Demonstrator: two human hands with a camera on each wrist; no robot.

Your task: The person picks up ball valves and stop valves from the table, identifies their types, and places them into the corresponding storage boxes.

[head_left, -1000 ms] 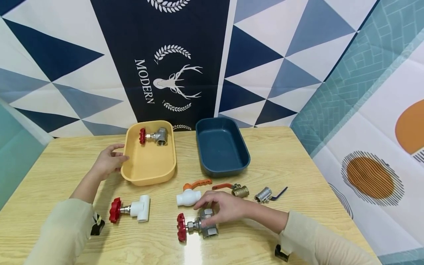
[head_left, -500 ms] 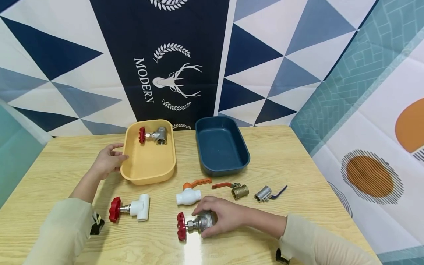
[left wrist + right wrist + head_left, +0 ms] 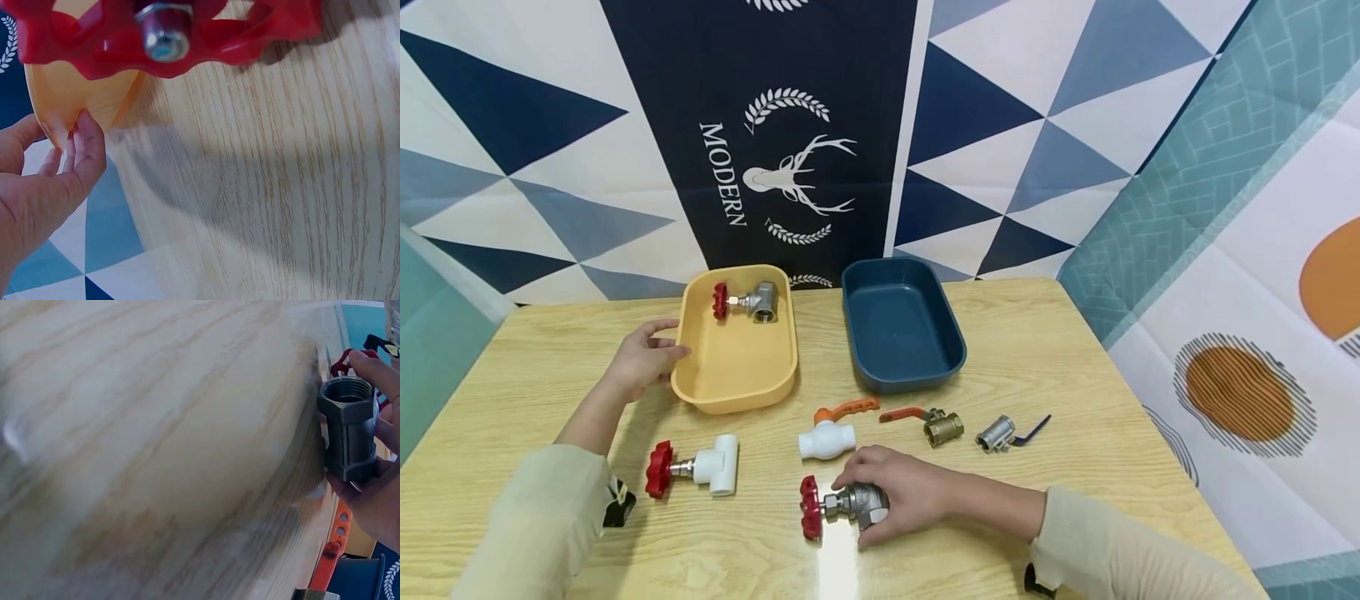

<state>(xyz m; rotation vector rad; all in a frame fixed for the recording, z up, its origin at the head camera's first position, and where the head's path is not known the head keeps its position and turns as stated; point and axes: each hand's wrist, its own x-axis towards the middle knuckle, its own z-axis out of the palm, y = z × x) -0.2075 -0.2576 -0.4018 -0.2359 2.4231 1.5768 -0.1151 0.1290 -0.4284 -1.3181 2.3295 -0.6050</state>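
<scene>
Filling the lower view, the bench [image 3: 1015, 350] carries a yellow tray [image 3: 737, 358]; the left hand [image 3: 642, 360] pinches its left rim. Nearer, the right hand [image 3: 906, 490] grips a red-wheeled metal valve [image 3: 848, 503] by its body, near an orange-handled white valve [image 3: 826, 441].

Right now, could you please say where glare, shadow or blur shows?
Head view: bright glare on the table near the valve in the right hand; left wrist view: a soft shadow across the table; right wrist view: much of the table blurred, the valve sharper.

Wooden table [image 3: 1030, 333] beneath yellow tray [image 3: 737, 358], blue tray [image 3: 898, 333], two white valves [image 3: 721, 465], brass valve [image 3: 943, 428], blue-handled valve [image 3: 997, 434]
</scene>
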